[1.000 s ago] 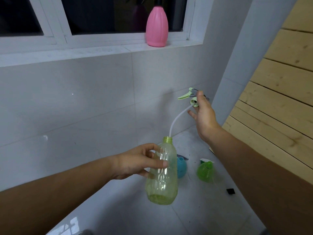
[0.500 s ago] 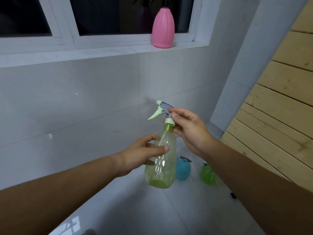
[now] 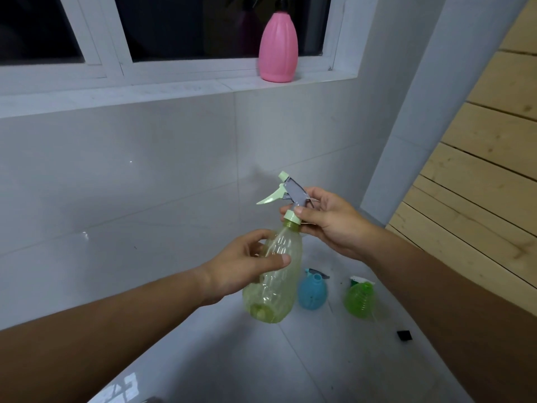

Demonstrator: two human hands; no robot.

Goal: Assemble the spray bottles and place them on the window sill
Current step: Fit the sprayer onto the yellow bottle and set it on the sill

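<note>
My left hand grips a clear yellow-green bottle around its upper body and holds it in the air. A pale green and grey spray head sits on the bottle's neck, its tube inside the bottle. My right hand pinches the head's round collar between thumb and fingers. A pink spray bottle stands on the white window sill. On the floor below stand a blue bottle and a bright green bottle, each with a spray head.
A grey tiled wall runs under the sill. Pale wooden boards rise on the right. A small black piece lies on the tiled floor near the green bottle.
My right hand brought the spray head down from the upper right, fed its tube into the bottle and set the head on the neck. Since half a second ago little has moved.
</note>
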